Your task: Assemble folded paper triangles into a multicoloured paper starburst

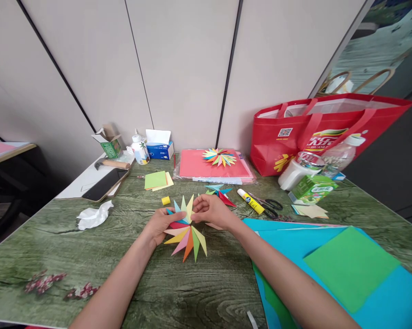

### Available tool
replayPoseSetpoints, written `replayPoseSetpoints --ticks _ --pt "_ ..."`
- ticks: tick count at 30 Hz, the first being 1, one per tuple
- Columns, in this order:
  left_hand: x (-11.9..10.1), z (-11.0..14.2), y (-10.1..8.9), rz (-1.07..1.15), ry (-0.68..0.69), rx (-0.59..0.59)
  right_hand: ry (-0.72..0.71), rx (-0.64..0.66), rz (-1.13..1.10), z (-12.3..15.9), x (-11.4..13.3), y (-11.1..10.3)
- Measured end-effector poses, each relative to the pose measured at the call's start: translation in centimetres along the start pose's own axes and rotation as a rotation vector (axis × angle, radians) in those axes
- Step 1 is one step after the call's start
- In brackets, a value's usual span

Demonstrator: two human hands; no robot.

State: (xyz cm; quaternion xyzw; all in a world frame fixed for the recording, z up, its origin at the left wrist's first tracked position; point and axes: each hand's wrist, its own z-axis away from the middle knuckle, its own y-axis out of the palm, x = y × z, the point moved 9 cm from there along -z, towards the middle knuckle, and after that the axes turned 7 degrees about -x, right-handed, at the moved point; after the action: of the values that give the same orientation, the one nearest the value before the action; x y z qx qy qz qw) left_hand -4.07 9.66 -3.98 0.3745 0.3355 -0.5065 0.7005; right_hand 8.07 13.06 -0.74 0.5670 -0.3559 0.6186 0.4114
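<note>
A folded-paper pinwheel (186, 235) of many coloured points is held just above the table, its points fanning out with a gap on the right side. My left hand (161, 225) grips its left part, fingers closed over the blue and red points. With bent fingers, my right hand (211, 211) pinches a pale yellow point at the top right. Loose folded paper points (223, 194) in red and blue lie just behind my right hand. Beside them rest a yellow glue stick (250, 201) with its cap off and black-handled scissors (272, 205). The yellow cap (165, 200) lies behind my left hand.
A finished paper pinwheel (219, 157) lies on a red paper pack (206, 169). Blue sheets (295, 233) and a green sheet (351, 265) lie at right, before a red bag (271, 146). Phone (106, 183), hammer (113, 163) and crumpled tissue (94, 215) are at left.
</note>
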Motion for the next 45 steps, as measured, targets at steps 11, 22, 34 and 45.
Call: replayPoseSetpoints --ticks 11,22,34,45 --pt "-0.2 0.3 0.3 -0.007 0.022 0.004 0.064 0.015 -0.087 0.1 -0.6 0.3" --pt "-0.6 0.6 0.4 0.015 0.047 -0.011 0.178 0.056 -0.253 0.2 -1.6 0.6" --pt "-0.8 0.6 0.1 -0.036 0.093 -0.060 0.188 0.069 -0.212 0.8 -0.9 1.0" --pt "-0.7 0.5 0.2 -0.040 0.121 0.001 0.172 0.061 -0.159 0.5 -1.6 1.0"
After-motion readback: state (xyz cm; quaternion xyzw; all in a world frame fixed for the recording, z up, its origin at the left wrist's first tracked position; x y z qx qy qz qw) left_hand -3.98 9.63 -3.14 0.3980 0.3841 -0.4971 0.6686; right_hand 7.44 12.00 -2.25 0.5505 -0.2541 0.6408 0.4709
